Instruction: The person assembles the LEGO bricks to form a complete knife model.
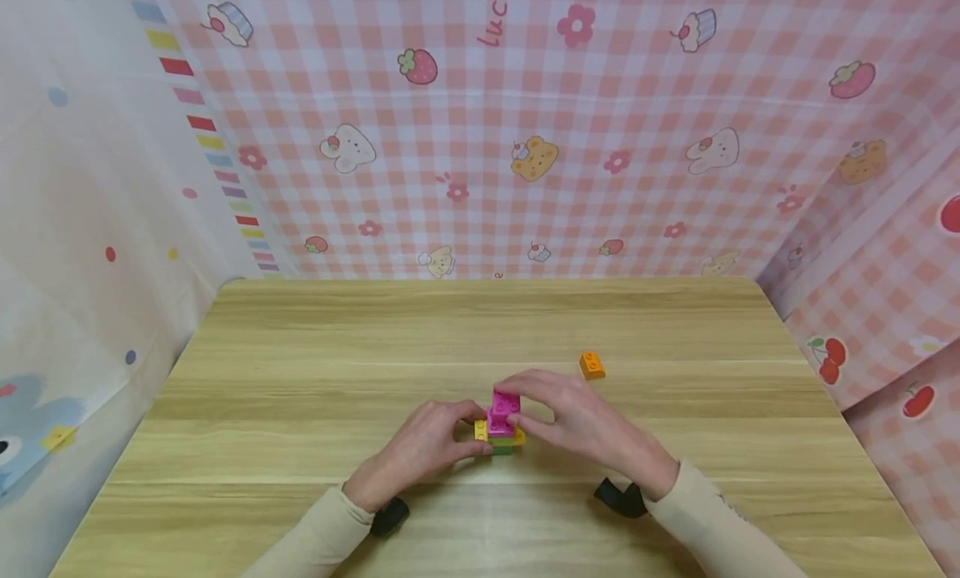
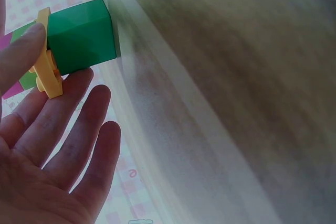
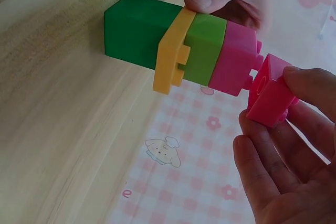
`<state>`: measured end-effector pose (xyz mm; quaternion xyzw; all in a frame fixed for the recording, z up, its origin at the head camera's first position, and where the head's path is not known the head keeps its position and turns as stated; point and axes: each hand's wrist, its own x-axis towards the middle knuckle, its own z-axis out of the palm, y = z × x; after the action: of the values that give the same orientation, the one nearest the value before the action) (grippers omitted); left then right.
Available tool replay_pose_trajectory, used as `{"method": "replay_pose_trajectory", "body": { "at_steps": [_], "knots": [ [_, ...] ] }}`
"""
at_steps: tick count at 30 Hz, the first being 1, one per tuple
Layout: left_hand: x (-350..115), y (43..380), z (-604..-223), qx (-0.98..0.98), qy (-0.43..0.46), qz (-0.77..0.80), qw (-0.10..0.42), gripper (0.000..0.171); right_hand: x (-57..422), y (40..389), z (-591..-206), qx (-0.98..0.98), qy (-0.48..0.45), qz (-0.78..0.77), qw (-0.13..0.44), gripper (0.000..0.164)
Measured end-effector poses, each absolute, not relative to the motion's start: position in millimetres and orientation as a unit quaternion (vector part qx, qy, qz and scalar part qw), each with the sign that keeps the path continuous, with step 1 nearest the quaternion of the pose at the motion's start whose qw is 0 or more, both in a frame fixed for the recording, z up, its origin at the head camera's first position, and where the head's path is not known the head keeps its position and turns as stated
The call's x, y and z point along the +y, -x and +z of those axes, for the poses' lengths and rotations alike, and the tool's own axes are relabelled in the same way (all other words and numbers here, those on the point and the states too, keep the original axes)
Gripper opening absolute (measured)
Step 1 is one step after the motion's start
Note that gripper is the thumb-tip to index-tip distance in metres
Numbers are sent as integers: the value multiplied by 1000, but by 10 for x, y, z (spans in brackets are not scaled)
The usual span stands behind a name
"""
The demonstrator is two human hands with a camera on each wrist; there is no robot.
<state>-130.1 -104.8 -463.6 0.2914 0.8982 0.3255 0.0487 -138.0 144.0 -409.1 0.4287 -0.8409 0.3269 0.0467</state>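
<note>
A small tower stands on the wooden table: a dark green block [image 3: 131, 32] at the bottom, a yellow plate [image 3: 169, 59] that juts out sideways, a light green block [image 3: 203, 48], then a magenta block [image 3: 233, 59]. My left hand [image 1: 420, 449] pinches the tower at the yellow plate, thumb on one side and fingers on the other. Just over the tower's top, my right hand [image 1: 581, 407] holds a pink block [image 3: 269, 93] between thumb and fingers. This block is slightly tilted, its hollow underside facing the magenta block's studs, right at them.
An orange two-stud block [image 1: 592, 365] lies on the table [image 1: 337, 336] behind my right hand. Black wrist gear [image 1: 621, 498] shows below the right wrist, with a similar black piece [image 1: 390, 517] at the left one. A pink checked cloth [image 1: 480, 194] hangs behind the table.
</note>
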Motion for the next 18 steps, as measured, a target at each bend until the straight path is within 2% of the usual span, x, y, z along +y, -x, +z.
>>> {"method": "replay_pose_trajectory", "body": {
  "at_steps": [18],
  "knots": [
    [-1045,1299,-4634,893,-301,331,37,29,1401,1342,-4124,-838,-442,319,26,33]
  ]
}}
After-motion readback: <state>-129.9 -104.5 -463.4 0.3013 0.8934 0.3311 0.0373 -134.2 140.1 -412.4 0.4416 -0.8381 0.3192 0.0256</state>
